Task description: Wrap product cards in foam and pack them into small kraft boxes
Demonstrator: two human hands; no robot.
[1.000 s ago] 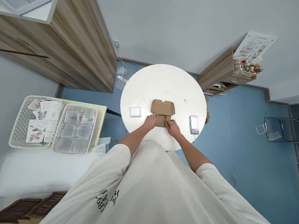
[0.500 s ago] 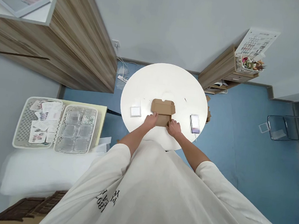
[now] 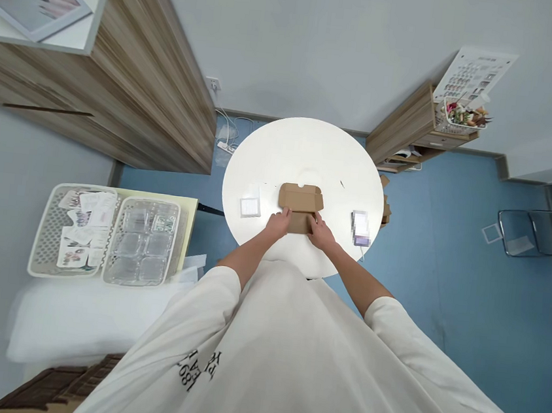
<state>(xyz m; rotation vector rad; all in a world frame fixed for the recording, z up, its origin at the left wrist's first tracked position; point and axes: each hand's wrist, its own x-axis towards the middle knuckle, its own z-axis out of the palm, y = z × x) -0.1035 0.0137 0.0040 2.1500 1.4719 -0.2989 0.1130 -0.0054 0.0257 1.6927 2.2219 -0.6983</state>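
Note:
A small brown cardboard box (image 3: pixel 301 200) lies on the white round table (image 3: pixel 306 150), its lid flap folded back toward the wall. My left hand (image 3: pixel 279 222) grips the box's left side, fingers curled at the edge. On the opposite side, my right hand (image 3: pixel 321 231) holds the right edge, with its fingertips over the inside. A flat white square item (image 3: pixel 250 206) rests to the left of my left hand. To the right of my right hand is a phone-like item (image 3: pixel 361 228), partly blurred out, with a cable.
Two white baskets, one with printed cards (image 3: pixel 81 229) and one with clear plastic boxes (image 3: pixel 144 242), stand at the left. A wooden cabinet (image 3: pixel 170 90) is behind them. A low wooden shelf (image 3: pixel 402 128) and a metal-framed chair (image 3: pixel 529 233) are at the right.
My right hand has shifted slightly up along the box's right side, and its fingers reach further over the box. My left hand stays on the left side.

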